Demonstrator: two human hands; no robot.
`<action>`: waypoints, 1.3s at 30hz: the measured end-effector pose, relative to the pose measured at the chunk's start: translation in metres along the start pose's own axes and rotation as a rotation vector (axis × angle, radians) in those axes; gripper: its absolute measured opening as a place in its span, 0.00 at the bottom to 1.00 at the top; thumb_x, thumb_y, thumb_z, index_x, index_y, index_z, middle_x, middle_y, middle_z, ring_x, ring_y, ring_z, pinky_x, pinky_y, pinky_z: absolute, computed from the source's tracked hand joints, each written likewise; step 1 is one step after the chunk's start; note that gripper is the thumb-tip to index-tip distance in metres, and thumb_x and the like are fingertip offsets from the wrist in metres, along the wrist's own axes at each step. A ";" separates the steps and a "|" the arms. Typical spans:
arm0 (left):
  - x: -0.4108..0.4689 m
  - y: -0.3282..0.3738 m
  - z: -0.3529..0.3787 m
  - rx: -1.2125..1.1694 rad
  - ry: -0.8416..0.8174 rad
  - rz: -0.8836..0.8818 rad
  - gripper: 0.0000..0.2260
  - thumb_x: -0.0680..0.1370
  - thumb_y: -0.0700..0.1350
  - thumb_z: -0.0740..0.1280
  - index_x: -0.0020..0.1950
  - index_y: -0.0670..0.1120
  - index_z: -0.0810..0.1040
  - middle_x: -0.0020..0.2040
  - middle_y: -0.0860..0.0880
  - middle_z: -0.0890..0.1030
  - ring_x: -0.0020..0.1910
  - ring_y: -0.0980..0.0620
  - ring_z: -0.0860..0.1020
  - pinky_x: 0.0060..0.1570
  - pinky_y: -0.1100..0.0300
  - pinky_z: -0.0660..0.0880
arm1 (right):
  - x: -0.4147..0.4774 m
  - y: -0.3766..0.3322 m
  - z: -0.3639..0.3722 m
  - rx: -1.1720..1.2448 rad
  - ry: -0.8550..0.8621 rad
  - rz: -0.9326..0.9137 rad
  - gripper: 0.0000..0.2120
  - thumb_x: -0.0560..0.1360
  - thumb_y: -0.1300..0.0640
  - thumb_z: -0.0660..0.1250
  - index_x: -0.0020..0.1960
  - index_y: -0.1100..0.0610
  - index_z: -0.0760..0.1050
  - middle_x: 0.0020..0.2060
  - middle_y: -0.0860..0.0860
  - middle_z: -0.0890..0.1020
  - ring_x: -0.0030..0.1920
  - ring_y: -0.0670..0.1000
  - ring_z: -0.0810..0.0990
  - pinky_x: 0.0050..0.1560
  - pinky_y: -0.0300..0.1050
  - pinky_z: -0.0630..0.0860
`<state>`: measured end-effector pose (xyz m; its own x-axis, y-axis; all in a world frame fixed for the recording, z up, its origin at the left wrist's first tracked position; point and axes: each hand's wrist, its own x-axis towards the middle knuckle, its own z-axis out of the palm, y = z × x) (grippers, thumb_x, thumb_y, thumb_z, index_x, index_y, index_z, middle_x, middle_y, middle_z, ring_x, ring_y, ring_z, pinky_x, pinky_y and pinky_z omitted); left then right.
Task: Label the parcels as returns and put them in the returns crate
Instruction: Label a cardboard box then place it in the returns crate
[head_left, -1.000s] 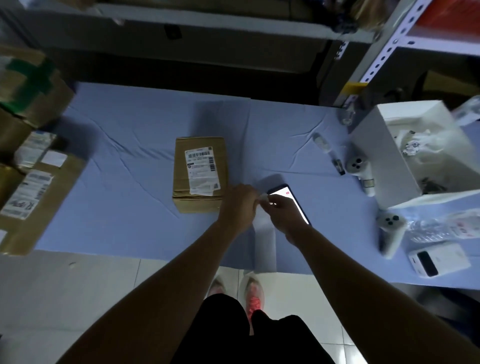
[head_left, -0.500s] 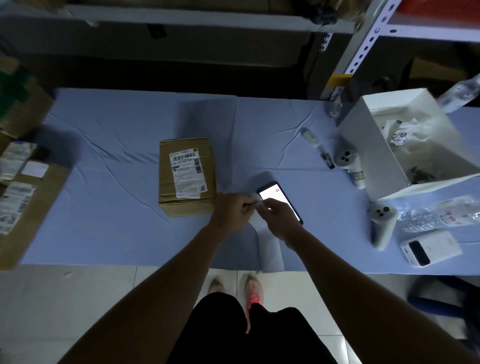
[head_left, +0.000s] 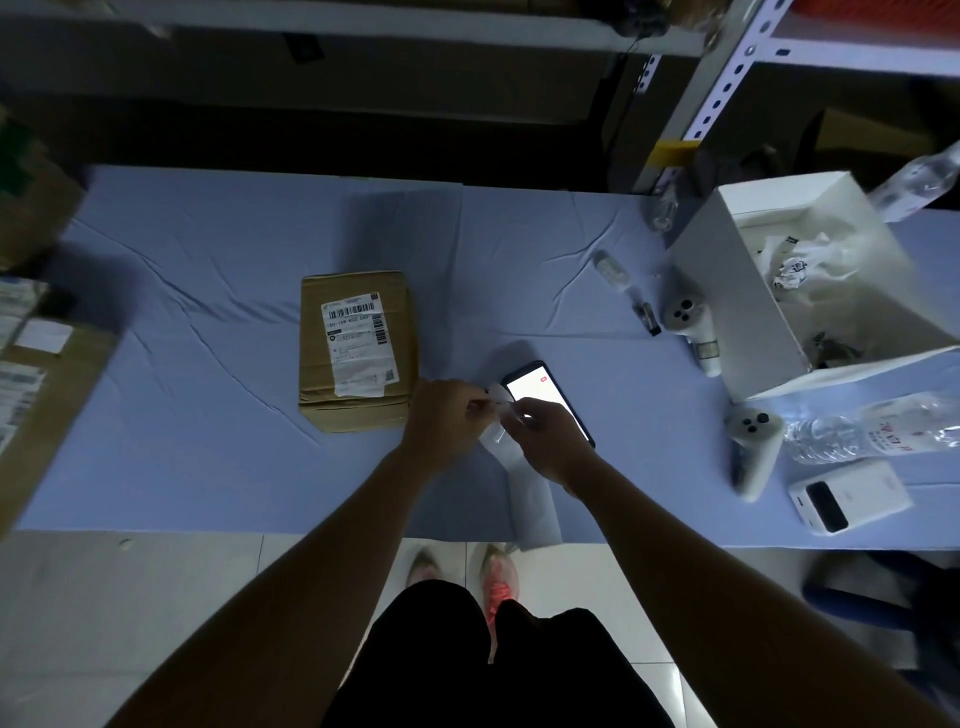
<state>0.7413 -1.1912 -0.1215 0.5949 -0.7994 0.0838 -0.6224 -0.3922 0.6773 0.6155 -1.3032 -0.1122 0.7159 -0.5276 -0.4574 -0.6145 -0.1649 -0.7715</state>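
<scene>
Parcel lies on the blue-covered counter, just left of the hands and not touched by them. Labelling looks to be the step in hand: the left hand pinches a small white label while the right hand pinches the paper strip under it, each grip closed tight. Next the label must peel off cleanly and be pressed flat on the parcel. The shipping label already on the parcel shows barcodes, but its characters are too blurred to read.

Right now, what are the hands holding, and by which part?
The left hand and right hand both pinch a white label strip at its far end; the rest trails toward the near edge of the table. The parcel is not held.
</scene>
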 end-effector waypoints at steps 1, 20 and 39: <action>0.001 0.001 0.000 0.009 0.021 -0.006 0.14 0.76 0.45 0.68 0.31 0.43 0.78 0.24 0.52 0.70 0.24 0.54 0.68 0.31 0.64 0.61 | 0.001 0.000 0.000 -0.021 -0.003 0.004 0.15 0.81 0.47 0.64 0.57 0.56 0.81 0.50 0.48 0.84 0.49 0.45 0.81 0.50 0.39 0.72; 0.023 0.015 -0.071 0.114 0.560 -0.289 0.08 0.80 0.44 0.65 0.46 0.42 0.79 0.42 0.45 0.80 0.41 0.47 0.77 0.39 0.51 0.76 | 0.015 -0.037 0.020 -0.076 0.371 -0.031 0.13 0.73 0.58 0.69 0.56 0.59 0.78 0.48 0.52 0.81 0.48 0.52 0.80 0.47 0.42 0.75; -0.024 -0.012 -0.139 -0.044 0.462 -0.383 0.24 0.69 0.55 0.78 0.60 0.49 0.77 0.49 0.53 0.80 0.46 0.55 0.78 0.45 0.63 0.73 | 0.047 -0.168 0.045 0.837 -0.035 -0.010 0.11 0.74 0.69 0.68 0.52 0.56 0.78 0.44 0.60 0.85 0.44 0.57 0.86 0.43 0.46 0.83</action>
<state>0.8051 -1.1036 -0.0304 0.9382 -0.3208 0.1299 -0.3045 -0.5866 0.7505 0.7671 -1.2625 -0.0239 0.7383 -0.5010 -0.4515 -0.1687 0.5110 -0.8429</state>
